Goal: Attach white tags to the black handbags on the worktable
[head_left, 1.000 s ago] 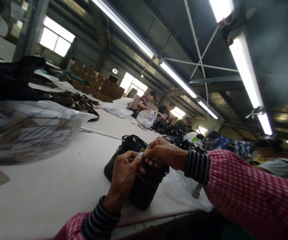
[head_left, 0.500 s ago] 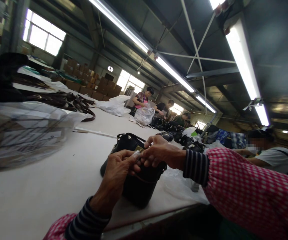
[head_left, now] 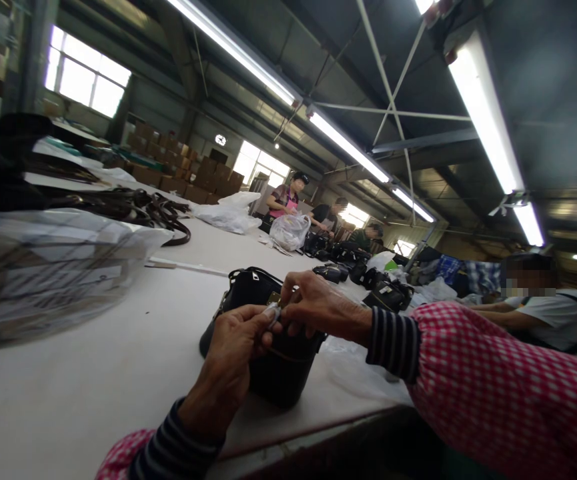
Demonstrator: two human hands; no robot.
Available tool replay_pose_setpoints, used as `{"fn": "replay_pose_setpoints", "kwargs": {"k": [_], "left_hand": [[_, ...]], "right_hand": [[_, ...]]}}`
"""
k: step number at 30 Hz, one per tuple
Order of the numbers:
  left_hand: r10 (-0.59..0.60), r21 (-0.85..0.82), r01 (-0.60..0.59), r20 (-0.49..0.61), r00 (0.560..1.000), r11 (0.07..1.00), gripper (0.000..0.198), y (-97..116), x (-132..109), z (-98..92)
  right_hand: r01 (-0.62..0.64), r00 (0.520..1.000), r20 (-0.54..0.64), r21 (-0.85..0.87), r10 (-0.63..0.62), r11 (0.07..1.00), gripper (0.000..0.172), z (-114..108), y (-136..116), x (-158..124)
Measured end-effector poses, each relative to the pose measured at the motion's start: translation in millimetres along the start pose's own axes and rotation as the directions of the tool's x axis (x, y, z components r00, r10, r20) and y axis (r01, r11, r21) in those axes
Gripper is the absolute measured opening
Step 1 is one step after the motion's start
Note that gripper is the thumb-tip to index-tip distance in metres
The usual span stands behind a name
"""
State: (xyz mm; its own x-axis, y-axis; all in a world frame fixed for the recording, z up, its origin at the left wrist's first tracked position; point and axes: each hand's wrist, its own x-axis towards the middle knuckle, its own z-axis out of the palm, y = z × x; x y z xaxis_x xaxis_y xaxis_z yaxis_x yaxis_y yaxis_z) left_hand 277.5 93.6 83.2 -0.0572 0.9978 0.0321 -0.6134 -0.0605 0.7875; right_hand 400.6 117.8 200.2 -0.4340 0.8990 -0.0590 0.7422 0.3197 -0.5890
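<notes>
A black handbag (head_left: pixel 283 373) stands on the white table close to its front edge. In front of its upper side my left hand (head_left: pixel 233 347) is closed in a pinch on a small whitish piece (head_left: pixel 270 313), whose kind I cannot make out. My right hand (head_left: pixel 318 303) meets it there, thumb and fingers pinched together at the same small piece. Whatever the right fingers grip is mostly hidden. Just behind the hands shows a gold metal plate (head_left: pixel 274 297) on the bag, and a zipper pull (head_left: pixel 255 274) hangs at its top.
Clear plastic bags lie at the left (head_left: pixel 58 273) and beside the handbag (head_left: pixel 358 373). Dark straps (head_left: pixel 143 207) are heaped at the back left. Further along the table (head_left: pixel 93 393) are several black bags (head_left: pixel 388 293). Co-workers (head_left: pixel 288 197) work at the far end; another person (head_left: pixel 553 313) is at the right.
My hands stay together at the bag's front, the right one shifted slightly left. The whitish piece between the fingertips shows a little more.
</notes>
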Motion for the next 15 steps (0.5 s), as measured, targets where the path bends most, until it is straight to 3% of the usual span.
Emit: {"fn": "replay_pose_setpoints", "kwargs": {"k": [4, 9, 15], "left_hand": [[-0.066, -0.079, 0.059, -0.094, 0.993, 0.995, 0.019, 7, -5, 8.9], [-0.138, -0.135, 0.124, -0.097, 0.986, 0.983, 0.003, 15, -7, 13.2], [-0.137, -0.122, 0.121, -0.130, 0.982, 0.985, 0.011, 14, -6, 15.2]], "right_hand": [[0.101, 0.995, 0.025, -0.047, -0.100, 0.994, 0.013, -2, 8, -2], [0.257, 0.966, 0.076, -0.213, -0.246, 0.943, 0.007, -10, 11, -2], [0.329, 0.938, 0.038, -0.406, -0.344, 0.852, 0.007, -6, 16, -4]]}}
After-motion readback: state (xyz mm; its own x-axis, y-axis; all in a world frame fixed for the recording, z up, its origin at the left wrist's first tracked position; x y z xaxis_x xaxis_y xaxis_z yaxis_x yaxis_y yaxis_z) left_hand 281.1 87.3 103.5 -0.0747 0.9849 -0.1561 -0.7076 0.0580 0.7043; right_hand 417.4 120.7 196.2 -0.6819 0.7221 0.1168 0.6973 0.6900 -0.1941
